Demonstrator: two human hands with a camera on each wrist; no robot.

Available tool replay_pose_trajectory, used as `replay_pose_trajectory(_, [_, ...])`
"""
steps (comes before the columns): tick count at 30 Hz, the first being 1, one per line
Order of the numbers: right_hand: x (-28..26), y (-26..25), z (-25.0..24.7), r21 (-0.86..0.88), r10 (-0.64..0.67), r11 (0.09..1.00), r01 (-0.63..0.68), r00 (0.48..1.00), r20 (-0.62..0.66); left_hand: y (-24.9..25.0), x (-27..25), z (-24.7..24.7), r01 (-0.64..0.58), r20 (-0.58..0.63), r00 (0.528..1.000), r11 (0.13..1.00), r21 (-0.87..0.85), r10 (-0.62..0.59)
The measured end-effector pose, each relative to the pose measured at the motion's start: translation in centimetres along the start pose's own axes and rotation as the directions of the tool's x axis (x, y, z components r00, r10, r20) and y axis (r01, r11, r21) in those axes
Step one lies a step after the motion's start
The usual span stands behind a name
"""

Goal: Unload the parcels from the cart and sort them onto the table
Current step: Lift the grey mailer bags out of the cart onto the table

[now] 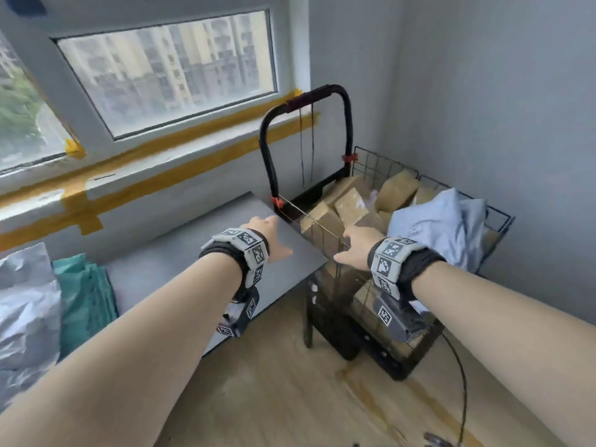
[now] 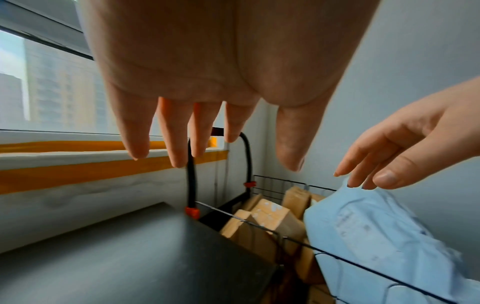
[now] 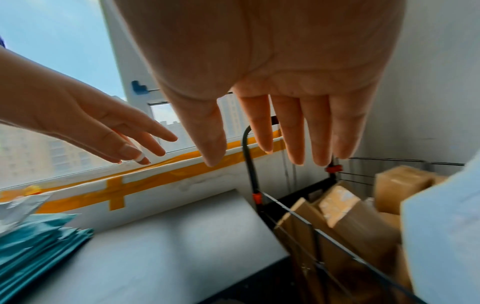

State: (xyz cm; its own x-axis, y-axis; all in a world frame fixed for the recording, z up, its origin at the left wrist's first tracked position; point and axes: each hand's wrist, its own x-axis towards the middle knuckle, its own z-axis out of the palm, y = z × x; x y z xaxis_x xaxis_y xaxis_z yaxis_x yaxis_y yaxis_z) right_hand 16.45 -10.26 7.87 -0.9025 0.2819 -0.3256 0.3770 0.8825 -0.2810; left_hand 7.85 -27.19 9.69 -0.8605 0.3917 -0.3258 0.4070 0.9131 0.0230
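Your left hand (image 1: 267,232) is out over the far end of the grey surface (image 1: 180,253), fingers (image 2: 140,131) straight and spread, released, holding nothing; palm faces down, w/ air under it in the left wrist view. Your right hand (image 1: 354,246) reaches over the near rim of the wire cart (image 1: 325,233), fingers (image 3: 293,131) also straight and loose, nothing gripped. In the left wrist view the right fingertips sit just above the top edge of the pale blue bag (image 1: 442,224); can't tell if they touch it. That bag lies on top of the load at the cart's right side, slumped against the wire wall. Brown boxes (image 1: 351,204) fill the rest of the cart, tilted at odd angles, piled behind and left of the bag, more visible lower thru the mesh. The cart stands on the wood floor (image 1: 290,398) in the room's corner, touching or just beside the surface's right end; its black handle (image 1: 306,124) rises at the window side. On the surface's left end, well apart from your hands: teal bags (image 1: 85,295) stacked flat, and a silver bag (image 1: 25,304) just left of them. Yellow tape (image 1: 154,185) runs along the sill under the window (image 1: 167,69).
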Motion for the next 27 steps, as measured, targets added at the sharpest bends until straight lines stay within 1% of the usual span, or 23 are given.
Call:
replay_pose_trajectory(5, [-1.1, 9.0, -1.6, 0.093, 0.158, 0.984, -0.155, 0.987, -0.033, 9.8, 2.3, -0.3, -0.165, 0.002, 0.986, 0.986, 0.002, 0.165])
replay_pose_trajectory(8, [-0.8, 12.9, -1.7, 0.150, 0.256, 0.957, -0.247, 0.966, -0.041, 13.9, 4.4, 0.0, -0.252, 0.038, 0.967, 0.968, 0.025, 0.251])
replay_pose_trajectory(13, [1.8, 17.9, -1.9, 0.217, 0.405, 0.895, -0.389, 0.914, -0.033, 19.2, 9.7, 0.5, -0.350, 0.105, 0.934, 0.935, 0.057, 0.343])
replay_pose_trajectory(17, [5.5, 21.1, -2.7, 0.240, 0.498, 0.843, -0.481, 0.867, -0.008, 22.5, 14.9, 0.6, -0.434, 0.134, 0.896, 0.899, 0.061, 0.423])
replay_pose_trajectory(20, [8.5, 22.7, -3.2, 0.260, 0.553, 0.803, -0.536, 0.833, 0.006, 24.3, 18.9, 0.7, -0.479, 0.182, 0.868, 0.875, 0.065, 0.462])
replay_pose_trajectory(23, [11.2, 23.7, -3.0, 0.305, 0.615, 0.744, -0.594, 0.788, 0.037, 25.3, 22.0, 1.1, -0.515, 0.247, 0.841, 0.853, 0.086, 0.482])
replay_pose_trajectory(27, [14.2, 24.5, -2.3, 0.337, 0.688, 0.663, -0.669, 0.721, 0.078, 25.7, 25.4, 1.7, -0.547, 0.298, 0.813, 0.832, 0.097, 0.500])
